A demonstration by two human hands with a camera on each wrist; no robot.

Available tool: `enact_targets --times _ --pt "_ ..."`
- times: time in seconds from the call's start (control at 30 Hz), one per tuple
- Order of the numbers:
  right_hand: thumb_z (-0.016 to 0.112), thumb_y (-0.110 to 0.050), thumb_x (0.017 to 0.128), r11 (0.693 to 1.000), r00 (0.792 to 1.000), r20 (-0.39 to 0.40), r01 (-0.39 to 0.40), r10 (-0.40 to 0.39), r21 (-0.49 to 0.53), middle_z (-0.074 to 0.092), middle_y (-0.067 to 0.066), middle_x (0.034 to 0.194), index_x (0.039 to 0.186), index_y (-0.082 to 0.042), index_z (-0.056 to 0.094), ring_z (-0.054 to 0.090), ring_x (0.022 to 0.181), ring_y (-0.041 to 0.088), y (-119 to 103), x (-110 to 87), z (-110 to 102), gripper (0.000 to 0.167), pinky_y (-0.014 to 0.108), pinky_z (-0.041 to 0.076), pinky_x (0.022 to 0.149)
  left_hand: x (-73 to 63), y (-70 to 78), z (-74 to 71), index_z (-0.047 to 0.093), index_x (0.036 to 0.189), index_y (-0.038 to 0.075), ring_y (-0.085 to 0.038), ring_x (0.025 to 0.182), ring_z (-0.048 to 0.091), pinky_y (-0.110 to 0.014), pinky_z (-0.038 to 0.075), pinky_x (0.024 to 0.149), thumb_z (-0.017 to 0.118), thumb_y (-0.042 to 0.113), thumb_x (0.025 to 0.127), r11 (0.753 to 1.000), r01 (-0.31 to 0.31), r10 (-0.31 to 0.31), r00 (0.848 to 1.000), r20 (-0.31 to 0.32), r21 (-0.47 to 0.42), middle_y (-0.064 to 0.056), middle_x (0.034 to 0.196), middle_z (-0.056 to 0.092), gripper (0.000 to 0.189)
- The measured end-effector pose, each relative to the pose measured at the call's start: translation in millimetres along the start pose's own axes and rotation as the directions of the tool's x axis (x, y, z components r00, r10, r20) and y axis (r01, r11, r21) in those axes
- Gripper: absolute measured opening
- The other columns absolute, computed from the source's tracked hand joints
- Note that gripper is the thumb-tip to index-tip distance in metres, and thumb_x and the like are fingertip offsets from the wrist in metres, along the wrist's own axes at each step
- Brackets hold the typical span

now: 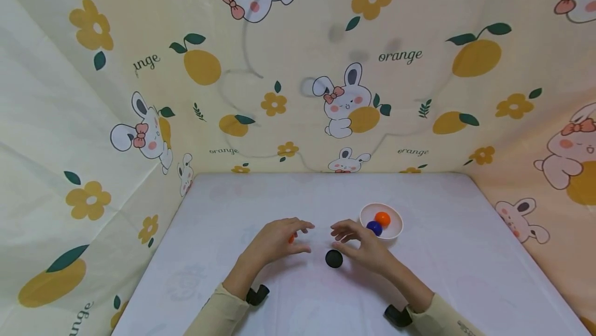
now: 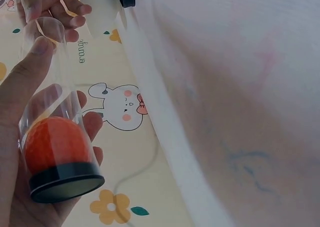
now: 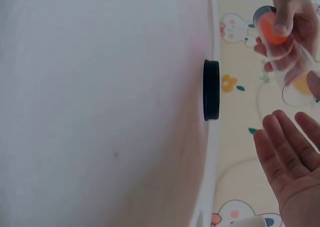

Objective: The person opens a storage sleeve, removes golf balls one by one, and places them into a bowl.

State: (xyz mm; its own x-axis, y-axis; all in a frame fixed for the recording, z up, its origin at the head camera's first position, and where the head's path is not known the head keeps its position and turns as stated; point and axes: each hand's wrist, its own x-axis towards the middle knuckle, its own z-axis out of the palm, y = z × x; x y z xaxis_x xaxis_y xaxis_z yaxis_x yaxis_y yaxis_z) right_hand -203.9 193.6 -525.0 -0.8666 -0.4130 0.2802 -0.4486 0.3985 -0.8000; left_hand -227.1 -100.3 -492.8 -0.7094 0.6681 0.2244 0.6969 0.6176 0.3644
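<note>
My left hand (image 1: 272, 243) grips a clear plastic tube (image 2: 61, 69), its thumb along the side and fingers behind. An orange ball (image 2: 56, 142) lies inside, at the end closed by a black cap (image 2: 67, 179). The tube's uncapped end points towards my right hand (image 1: 368, 249). That hand is held beside this end, its fingers spread and relaxed, as the right wrist view shows (image 3: 295, 162). Close below it, a loose black lid (image 1: 333, 259) lies on the white table. In the head view the tube itself barely shows.
Just beyond my right hand stands a white bowl (image 1: 397, 213) with an orange ball (image 1: 382, 218) and a blue ball (image 1: 374, 228) in it. A printed cloth (image 1: 298, 41) rises behind the table and along both its sides.
</note>
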Motion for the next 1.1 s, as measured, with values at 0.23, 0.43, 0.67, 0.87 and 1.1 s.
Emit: enact_targets --times 0.23,0.43,0.67,0.87,1.1 --pt "0.081 -0.025 0.099 0.999 1.0 0.024 -0.007 0.007 0.035 0.074 0.012 0.119 0.134 -0.018 0.066 0.072 0.103 0.018 -2.8 2.0 4.6 0.038 0.045 0.059 0.099 -0.2 0.3 -1.3 0.07 0.14 0.022 -0.009 0.093 0.069 -0.031 0.059 0.082 0.087 0.041 0.092 1.0 -0.006 0.006 1.0 -0.002 0.03 0.001 0.118 0.077 0.055" --pt "0.081 -0.025 0.099 0.999 0.999 0.037 -0.018 0.016 0.043 0.074 0.012 0.12 0.135 -0.016 0.066 0.072 0.103 0.016 -2.8 2.9 6.2 0.039 0.043 0.059 0.099 -0.1 0.5 -2.3 0.071 0.139 0.02 -0.009 0.091 0.068 -0.032 0.06 0.082 0.087 0.042 0.091 0.998 -0.021 0.022 1.0 -0.013 0.061 0.003 0.117 0.077 0.055" --pt "0.082 -0.024 0.098 0.999 0.998 0.038 -0.046 0.045 0.022 0.075 0.009 0.119 0.135 -0.012 0.065 0.073 0.103 0.017 -3.0 4.4 8.2 0.042 0.042 0.06 0.098 -0.3 0.9 -2.3 0.071 0.138 0.022 -0.01 0.093 0.068 -0.032 0.059 0.084 0.089 0.042 0.09 0.995 -0.005 0.007 1.0 -0.014 0.102 0.005 0.118 0.076 0.056" --pt "0.083 -0.023 0.098 0.998 0.997 0.035 -0.064 0.063 0.028 0.075 0.001 0.119 0.136 -0.008 0.064 0.072 0.105 0.018 -4.8 5.7 9.1 0.046 0.045 0.06 0.097 0.4 2.2 -3.6 0.072 0.136 0.021 -0.013 0.096 0.07 -0.034 0.06 0.086 0.089 0.042 0.089 0.991 0.001 0.001 1.0 -0.018 0.132 0.002 0.119 0.076 0.055" --pt "0.083 -0.023 0.098 0.995 0.996 0.051 -0.082 0.079 0.05 0.074 0.003 0.119 0.137 -0.007 0.063 0.072 0.106 0.021 -4.6 5.7 9.5 0.047 0.049 0.059 0.099 0.2 3.4 -4.3 0.073 0.136 0.021 -0.013 0.097 0.069 -0.031 0.06 0.087 0.091 0.042 0.088 0.99 0.018 -0.018 1.0 -0.005 0.137 0.003 0.119 0.076 0.055"
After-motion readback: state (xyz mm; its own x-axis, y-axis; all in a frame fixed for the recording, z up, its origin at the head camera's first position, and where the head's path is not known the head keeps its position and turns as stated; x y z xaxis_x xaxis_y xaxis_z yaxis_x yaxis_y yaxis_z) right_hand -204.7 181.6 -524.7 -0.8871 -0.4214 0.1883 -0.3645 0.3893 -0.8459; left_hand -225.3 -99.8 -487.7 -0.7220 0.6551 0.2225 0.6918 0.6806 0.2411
